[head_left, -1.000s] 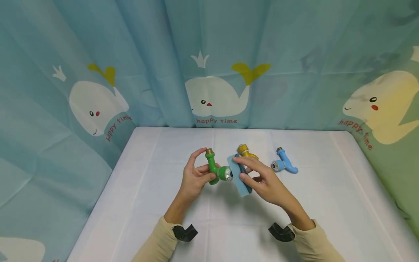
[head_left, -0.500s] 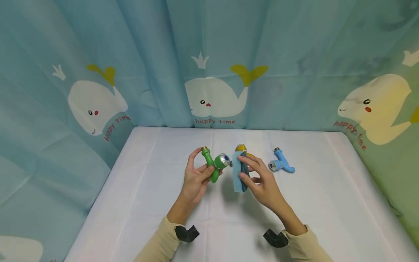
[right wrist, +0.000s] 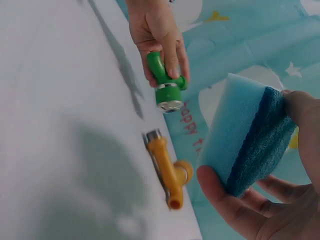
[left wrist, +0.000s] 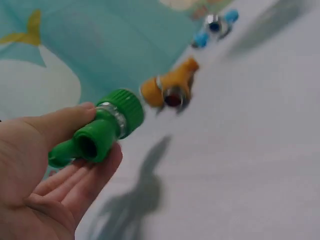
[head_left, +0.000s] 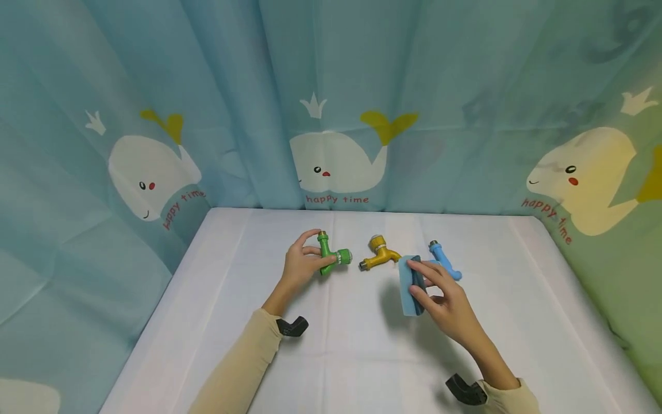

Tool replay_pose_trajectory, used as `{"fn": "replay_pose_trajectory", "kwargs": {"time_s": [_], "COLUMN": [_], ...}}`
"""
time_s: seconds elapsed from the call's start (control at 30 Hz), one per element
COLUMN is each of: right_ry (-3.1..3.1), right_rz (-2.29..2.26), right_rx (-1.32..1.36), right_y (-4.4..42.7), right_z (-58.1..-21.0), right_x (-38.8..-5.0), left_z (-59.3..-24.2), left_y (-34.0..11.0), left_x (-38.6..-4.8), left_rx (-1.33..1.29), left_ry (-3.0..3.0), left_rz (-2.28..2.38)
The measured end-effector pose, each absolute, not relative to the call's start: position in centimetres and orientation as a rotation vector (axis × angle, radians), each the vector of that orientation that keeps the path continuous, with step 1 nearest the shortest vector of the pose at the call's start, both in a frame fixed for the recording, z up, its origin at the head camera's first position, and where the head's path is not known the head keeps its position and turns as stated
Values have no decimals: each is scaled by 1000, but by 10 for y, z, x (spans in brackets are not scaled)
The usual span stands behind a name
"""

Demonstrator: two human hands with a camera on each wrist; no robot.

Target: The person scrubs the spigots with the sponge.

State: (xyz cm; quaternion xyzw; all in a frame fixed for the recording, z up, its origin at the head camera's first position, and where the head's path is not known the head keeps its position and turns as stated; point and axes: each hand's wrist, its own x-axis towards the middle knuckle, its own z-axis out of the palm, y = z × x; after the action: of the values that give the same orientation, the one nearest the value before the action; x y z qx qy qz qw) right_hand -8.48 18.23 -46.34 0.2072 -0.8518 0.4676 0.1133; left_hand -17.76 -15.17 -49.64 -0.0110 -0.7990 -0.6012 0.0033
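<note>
A green faucet (head_left: 328, 256) with a ridged round knob is gripped between the thumb and fingers of my left hand (head_left: 300, 264), held above the table. In the left wrist view the open spout end of the green faucet (left wrist: 95, 142) faces the camera. My right hand (head_left: 449, 299) pinches a two-layer sponge (right wrist: 245, 132), light blue on one side and dark blue on the other, and holds it in the air. Between the hands a yellow faucet (head_left: 380, 253) lies on the table. Behind the sponge a light blue faucet (head_left: 443, 259) is partly hidden by my right hand.
The table (head_left: 289, 374) has a white cloth over it. A blue-green curtain (head_left: 248, 103) printed with whales hangs at the back and sides. Black wrist mounts (head_left: 292, 326) sit at both cuffs.
My hands have drawn apart: the sponge has moved right, away from the green faucet, and the left hand slightly left. The green faucet has turned, and the yellow faucet is now uncovered.
</note>
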Motion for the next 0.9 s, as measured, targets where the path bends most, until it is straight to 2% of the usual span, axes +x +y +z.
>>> {"fn": "replay_pose_trajectory", "kwargs": {"time_s": [0.4,0.67,0.9], "right_ry": [-2517,-2594,-2845], "right_rz": [1223,1033,719], "right_rx": [592,532,234], "right_y": [209,242,301], "right_z": [-466,-465,-461], "right_x": [-90,-104,-132], "left_z": [-508,-506,-502], "left_y": [-159,-171,-183], "left_x": [-199,-179,-161], "left_rx": [-235,-374,-549], "left_ry": [-2868,-2746,-2632], "left_rz": [-1223,-992,-714]}}
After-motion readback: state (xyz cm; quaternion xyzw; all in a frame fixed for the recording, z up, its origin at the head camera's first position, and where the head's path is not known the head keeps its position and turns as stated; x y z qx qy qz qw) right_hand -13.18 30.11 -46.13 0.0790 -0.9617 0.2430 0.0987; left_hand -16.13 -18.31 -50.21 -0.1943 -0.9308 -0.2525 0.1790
